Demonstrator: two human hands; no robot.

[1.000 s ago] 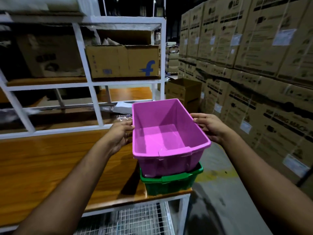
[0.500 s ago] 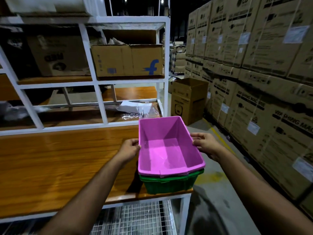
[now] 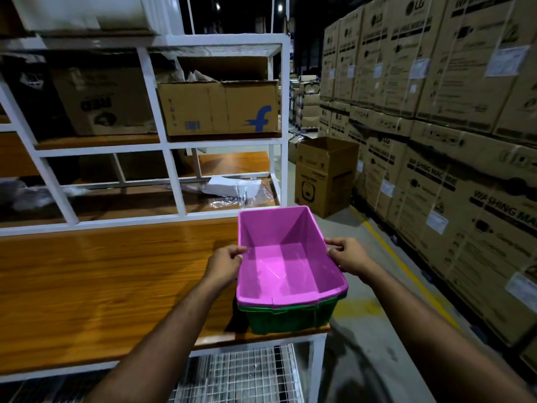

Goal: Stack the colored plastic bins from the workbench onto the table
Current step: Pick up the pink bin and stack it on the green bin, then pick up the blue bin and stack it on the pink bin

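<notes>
A pink plastic bin (image 3: 286, 266) sits nested inside a green bin (image 3: 286, 318) at the right front corner of the wooden table (image 3: 101, 286). Only the green bin's rim and lower front wall show beneath the pink one. My left hand (image 3: 225, 263) grips the pink bin's left rim, thumb over the edge. My right hand (image 3: 347, 257) grips its right rim the same way. The pink bin is empty.
A white metal shelf frame (image 3: 171, 181) rises behind the table with cardboard boxes (image 3: 220, 109) and plastic wrap on it. Stacked cartons (image 3: 450, 141) wall the right side past a floor aisle with a yellow line. A wire mesh shelf (image 3: 232, 376) lies under the table.
The pink bin has dropped from sitting high above the green bin to sitting fully nested in it. Both hands stayed on its rims and moved down with it.
</notes>
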